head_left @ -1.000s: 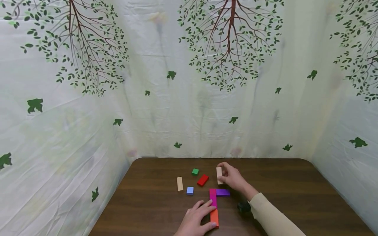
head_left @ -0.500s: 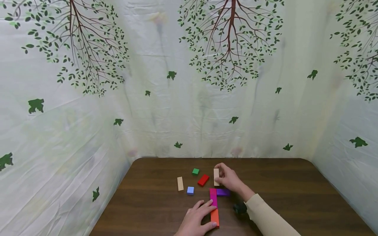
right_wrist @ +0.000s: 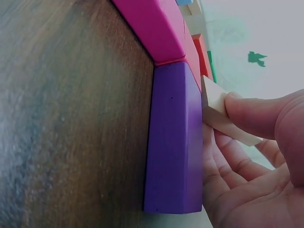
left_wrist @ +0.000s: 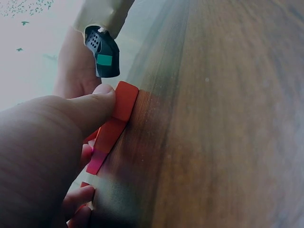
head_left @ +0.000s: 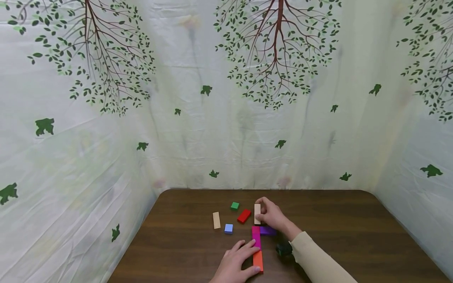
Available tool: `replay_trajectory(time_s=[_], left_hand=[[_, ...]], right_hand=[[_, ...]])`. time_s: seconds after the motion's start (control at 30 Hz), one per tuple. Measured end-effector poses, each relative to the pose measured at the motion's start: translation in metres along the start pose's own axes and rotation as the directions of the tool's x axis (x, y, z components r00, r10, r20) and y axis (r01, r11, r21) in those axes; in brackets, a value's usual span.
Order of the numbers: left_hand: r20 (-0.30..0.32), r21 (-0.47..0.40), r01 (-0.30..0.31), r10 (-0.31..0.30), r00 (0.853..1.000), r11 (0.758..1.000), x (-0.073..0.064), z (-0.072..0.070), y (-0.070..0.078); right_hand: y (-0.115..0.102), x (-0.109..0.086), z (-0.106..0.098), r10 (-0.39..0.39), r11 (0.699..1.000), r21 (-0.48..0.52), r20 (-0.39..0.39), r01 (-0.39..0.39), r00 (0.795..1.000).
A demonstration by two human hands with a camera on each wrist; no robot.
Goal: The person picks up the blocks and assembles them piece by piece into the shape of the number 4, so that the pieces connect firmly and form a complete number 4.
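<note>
My right hand (head_left: 275, 217) pinches a pale wooden block (head_left: 257, 214) between thumb and fingers, just beyond the far end of a row of blocks. In that row, a pink block (head_left: 255, 229), a magenta block (head_left: 256, 238) and an orange block (head_left: 258, 259) lie end to end. A purple block (head_left: 267, 231) joins at the right of the pink one, making a corner. My left hand (head_left: 233, 262) rests along the row with fingers spread, fingertips on the magenta block and thumb on the orange block (left_wrist: 114, 126). In the right wrist view the pale block (right_wrist: 223, 111) is close beside the purple block's far end.
On the brown table (head_left: 170, 251) to the left lie a red block (head_left: 244, 216), a green block (head_left: 235, 206), a blue block (head_left: 228, 228) and another pale wooden block (head_left: 216, 220). A dark wrist camera (head_left: 284, 248) hangs under the right sleeve. A leaf-patterned curtain (head_left: 244, 157) stands behind the table.
My right hand has moved left and slightly nearer with the pale wooden block, bringing it in line with the pink block's end. The left hand and the other blocks have stayed put.
</note>
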State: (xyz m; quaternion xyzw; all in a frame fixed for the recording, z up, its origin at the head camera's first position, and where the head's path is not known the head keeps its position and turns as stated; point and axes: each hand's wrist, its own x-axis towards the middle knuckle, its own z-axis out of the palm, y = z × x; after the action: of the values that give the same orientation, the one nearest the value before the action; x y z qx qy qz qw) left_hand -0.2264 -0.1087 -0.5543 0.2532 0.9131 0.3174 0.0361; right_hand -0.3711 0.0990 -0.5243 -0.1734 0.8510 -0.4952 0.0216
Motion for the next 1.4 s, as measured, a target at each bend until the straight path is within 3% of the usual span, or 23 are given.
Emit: replay_trajectory(time_s=[0.47, 1.17, 1.4], left_hand=[[0.003, -0.009, -0.017, 0.017, 1.0, 1.0, 0.0006, 0.0017, -0.0032], [0.012, -0.006, 0.017, -0.017, 1.0, 1.0, 0.0, -0.0002, -0.0018], [0.0, 0.006, 0.007, -0.007, 1.0, 1.0, -0.0009, 0.0, -0.0007]], right_hand=[[-0.0022, 0.0016, 0.0049, 0.023, 1.0, -0.011, 0.052, -0.023, 0.998], [0.0026, 0.006, 0.0036, 0.04, 0.997, -0.07, 0.084, -0.034, 0.996], [0.0012, 0.0074, 0.0031, 0.014, 0.985, -0.172, 0.09, 0.002, 0.996]])
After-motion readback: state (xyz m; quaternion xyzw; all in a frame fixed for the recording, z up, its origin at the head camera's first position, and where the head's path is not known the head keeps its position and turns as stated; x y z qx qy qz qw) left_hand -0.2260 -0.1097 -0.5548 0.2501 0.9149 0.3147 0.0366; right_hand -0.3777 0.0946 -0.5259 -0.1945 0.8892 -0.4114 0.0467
